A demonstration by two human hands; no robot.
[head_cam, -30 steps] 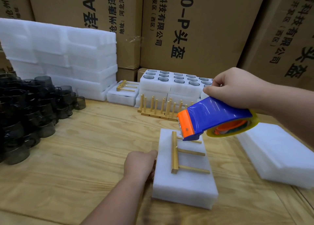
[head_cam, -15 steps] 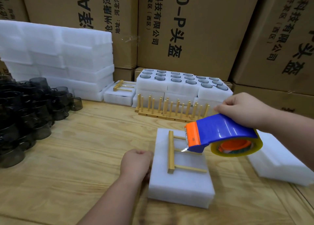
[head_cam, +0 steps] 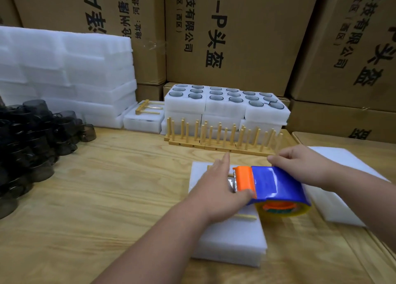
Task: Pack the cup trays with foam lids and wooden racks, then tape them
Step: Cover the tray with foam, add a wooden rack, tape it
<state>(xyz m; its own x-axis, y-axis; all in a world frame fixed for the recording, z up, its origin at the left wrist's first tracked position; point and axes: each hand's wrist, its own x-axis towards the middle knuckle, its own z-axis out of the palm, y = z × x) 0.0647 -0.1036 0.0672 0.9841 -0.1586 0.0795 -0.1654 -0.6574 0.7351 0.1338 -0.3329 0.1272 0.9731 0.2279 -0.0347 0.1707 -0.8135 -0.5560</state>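
Note:
A white foam-lidded cup tray [head_cam: 231, 240] lies on the wooden table in front of me. A wooden rack lies on top of it, and only one peg [head_cam: 246, 217] shows. My left hand [head_cam: 218, 185] lies flat over the rack, its index finger straight and its thumb against the orange blade end of the tape dispenser [head_cam: 274, 185]. My right hand [head_cam: 300, 165] grips the blue dispenser body from above, holding it low over the tray's right side. The yellowish tape roll shows underneath.
Spare foam lids [head_cam: 342, 208] lie to the right. A row of upright wooden racks [head_cam: 214, 142] stands behind, in front of cup-filled foam trays [head_cam: 225, 105]. Dark cups [head_cam: 32, 138] are piled at the left, foam stacks [head_cam: 64, 69] at back left, and cardboard boxes [head_cam: 235, 37] form the back wall.
My right hand lowered the dispenser from above the tray down onto it. My left hand moved from the tray's left edge onto the rack, up to the dispenser's orange end.

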